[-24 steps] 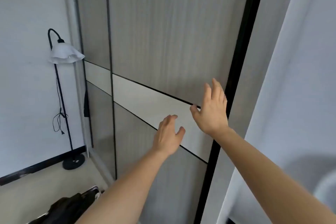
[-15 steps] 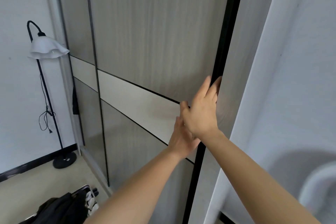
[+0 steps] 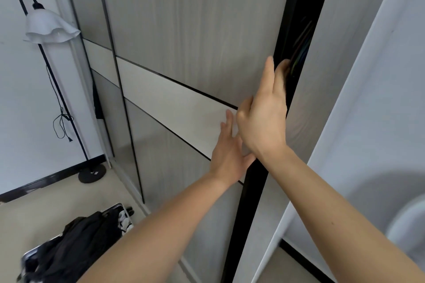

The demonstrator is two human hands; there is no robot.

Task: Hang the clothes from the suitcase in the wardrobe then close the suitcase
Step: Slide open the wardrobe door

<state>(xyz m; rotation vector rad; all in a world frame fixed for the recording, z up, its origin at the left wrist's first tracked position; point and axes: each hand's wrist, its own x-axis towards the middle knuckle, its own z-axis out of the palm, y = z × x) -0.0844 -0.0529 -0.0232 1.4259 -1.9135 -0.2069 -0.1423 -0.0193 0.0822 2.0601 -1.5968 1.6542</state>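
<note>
The wardrobe's grey sliding door (image 3: pixel 195 37) fills the middle of the view, with a pale band across it. My right hand (image 3: pixel 264 117) is hooked round the door's black right edge, fingertips inside a narrow dark gap (image 3: pixel 301 37) where coloured hangers show faintly. My left hand (image 3: pixel 230 156) presses flat on the door face just below and left of the right hand. The open suitcase (image 3: pixel 76 243) lies on the floor at lower left, with dark clothes heaped in it.
A black floor lamp (image 3: pixel 49 30) with a white shade stands by the left wall, its cord hanging down. A second sliding door (image 3: pixel 92 2) sits further left. A white panel (image 3: pixel 379 99) stands close on my right. Beige floor lies between suitcase and wardrobe.
My right hand has moved from the door face to its right edge and curled round it. The door has slid slightly left, opening a dark gap. My left hand now lies flat on the door.
</note>
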